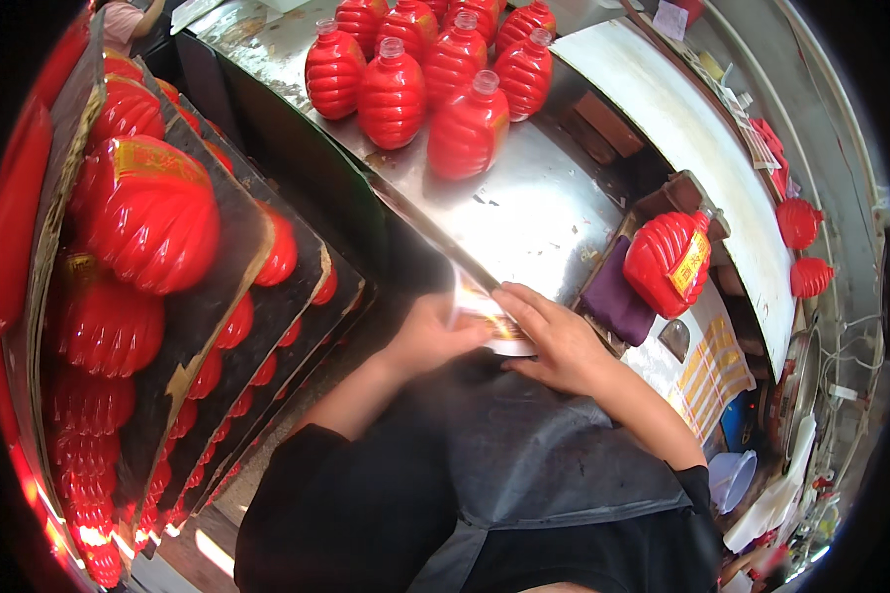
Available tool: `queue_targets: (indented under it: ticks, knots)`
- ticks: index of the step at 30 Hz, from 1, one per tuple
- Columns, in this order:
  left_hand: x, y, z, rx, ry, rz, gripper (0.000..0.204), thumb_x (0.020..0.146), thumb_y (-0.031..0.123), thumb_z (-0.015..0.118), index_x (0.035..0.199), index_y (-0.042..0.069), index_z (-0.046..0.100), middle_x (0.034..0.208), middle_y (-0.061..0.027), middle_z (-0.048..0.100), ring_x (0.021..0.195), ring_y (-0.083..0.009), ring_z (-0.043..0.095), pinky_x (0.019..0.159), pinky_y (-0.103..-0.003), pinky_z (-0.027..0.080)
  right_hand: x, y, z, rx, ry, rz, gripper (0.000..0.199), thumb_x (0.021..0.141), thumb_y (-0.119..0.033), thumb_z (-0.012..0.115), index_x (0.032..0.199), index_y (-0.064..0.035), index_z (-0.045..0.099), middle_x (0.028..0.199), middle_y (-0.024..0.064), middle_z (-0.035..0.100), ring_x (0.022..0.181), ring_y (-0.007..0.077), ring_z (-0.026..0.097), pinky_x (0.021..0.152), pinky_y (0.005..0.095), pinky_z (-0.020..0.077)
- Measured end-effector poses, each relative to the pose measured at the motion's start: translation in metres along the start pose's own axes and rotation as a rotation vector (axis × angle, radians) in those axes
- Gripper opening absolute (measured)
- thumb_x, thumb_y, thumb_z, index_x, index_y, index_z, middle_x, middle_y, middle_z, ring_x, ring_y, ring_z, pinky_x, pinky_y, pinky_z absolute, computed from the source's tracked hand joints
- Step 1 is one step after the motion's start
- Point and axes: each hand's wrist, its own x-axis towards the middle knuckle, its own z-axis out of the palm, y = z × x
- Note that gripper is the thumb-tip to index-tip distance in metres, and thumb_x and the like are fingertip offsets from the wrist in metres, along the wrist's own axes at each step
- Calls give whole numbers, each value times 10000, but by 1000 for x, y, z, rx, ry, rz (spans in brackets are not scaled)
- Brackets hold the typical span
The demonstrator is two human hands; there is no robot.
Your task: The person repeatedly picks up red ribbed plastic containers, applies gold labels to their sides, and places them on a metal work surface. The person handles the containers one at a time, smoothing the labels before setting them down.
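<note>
Close in front of my body, both hands meet on a white piece of paper (509,346) printed in orange and yellow, which looks like a label or decal sheet. My left hand (430,331) pinches its left side. On its right side, the fingers of my right hand (559,341) close over the edge, near the metal table's front rim. Glare and motion blur hide whether it is one sheet or several. To the right of my hands, a red ribbed bottle (658,265) with a yellow label lies tilted beside a folded purple cloth (618,296).
Several red bottles (393,99) stand at the back of the metal table (554,222). Tilted shelves (237,208) with more red bottles (148,212) rise at my left. At right are a sheet of yellow-orange labels (712,371), a white board (707,148) and a pale purple basin (732,479).
</note>
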Motion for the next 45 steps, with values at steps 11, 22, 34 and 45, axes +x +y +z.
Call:
queue_targets:
  ticks: [11,22,34,45]
  knots:
    - [36,67,28,14,-557,140,568,956,310,736,1401,-21,615,1304,-149,693,1192,-234,656,1058,-391,489,-45,-2,-99,-252,640,387,216,947,-11,684,1154,-12,742,1007,139,769,900,180,729,775,312,568]
    - [55,-40,-97,298,310,-287,578,1013,228,669,1515,29,463,1199,-139,712,945,-187,679,822,-295,537,-95,22,-198,70,1402,282,306,1029,-168,723,1256,38,725,1193,74,745,1064,156,686,959,307,536]
    - [89,-87,-111,779,357,-188,697,1026,212,637,1606,-37,340,1405,-267,640,1261,-312,643,1053,-367,493,-65,24,-208,36,1365,380,389,1053,-188,690,1338,76,659,1271,113,712,1121,181,677,996,327,541]
    - [63,-106,-96,274,975,66,943,1020,274,624,1674,20,-6,1651,-319,324,1437,-427,481,1211,-460,352,-58,33,-221,133,1416,421,477,1052,-272,697,1371,76,632,1290,127,708,1111,194,685,961,327,550]
